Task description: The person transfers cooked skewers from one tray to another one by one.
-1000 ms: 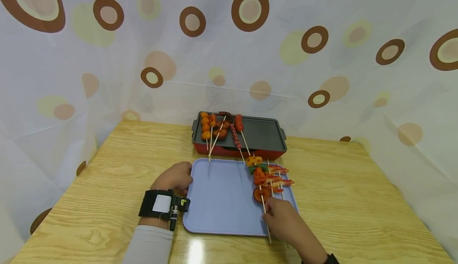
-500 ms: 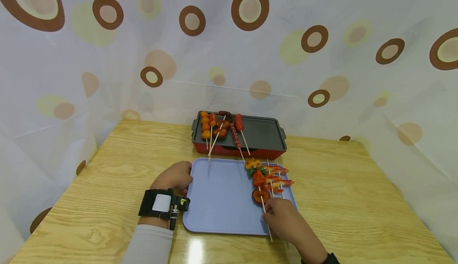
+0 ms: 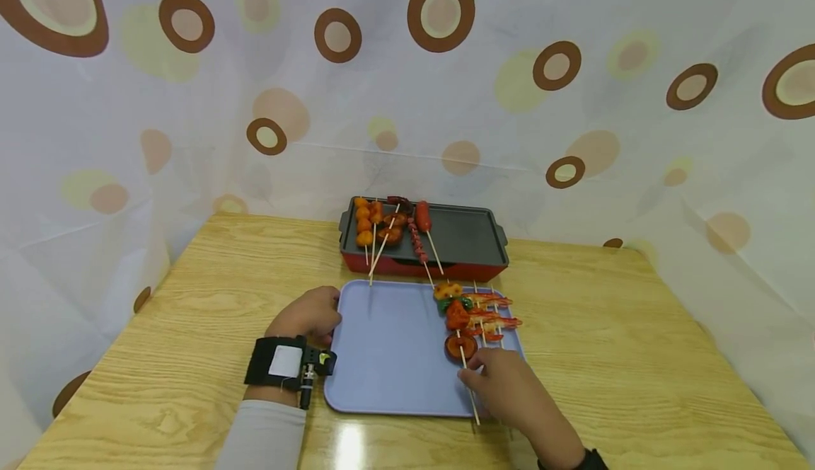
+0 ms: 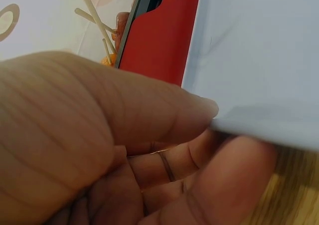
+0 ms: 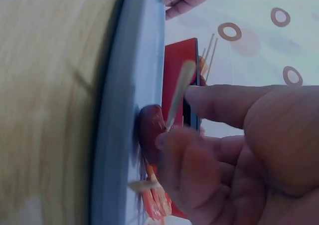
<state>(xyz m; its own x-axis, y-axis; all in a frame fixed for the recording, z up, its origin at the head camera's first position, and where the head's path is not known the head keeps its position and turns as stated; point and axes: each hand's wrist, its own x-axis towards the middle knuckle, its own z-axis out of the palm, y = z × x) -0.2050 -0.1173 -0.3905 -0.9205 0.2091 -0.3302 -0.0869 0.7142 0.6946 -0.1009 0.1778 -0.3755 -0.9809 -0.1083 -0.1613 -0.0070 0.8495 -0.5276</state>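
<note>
My left hand (image 3: 310, 318) pinches the left rim of a pale blue tray (image 3: 388, 357); the left wrist view shows the thumb above the edge and a finger below. On the tray's right side lies a mixed vegetable skewer (image 3: 457, 314) with yellow, green, orange-red and round brown pieces. Over its bare stick is my right hand (image 3: 506, 385), thumb and fingers spread apart. The stick end (image 5: 183, 80) shows between them in the right wrist view, the fingertips close to it. Shrimp skewers (image 3: 493, 318) lie just right of the vegetable skewer.
Behind the tray stands a red and black grill pan (image 3: 458, 236). Ball skewers (image 3: 363, 222), a sausage skewer (image 3: 424, 216) and several others lie on its left half, some sticks reaching over the front. A patterned curtain (image 3: 407, 102) closes off the wooden table (image 3: 605, 328).
The vegetable skewer has shifted slightly left on the tray. My right thumb and fingers have parted from their pinch on its stick. The left hand keeps its hold.
</note>
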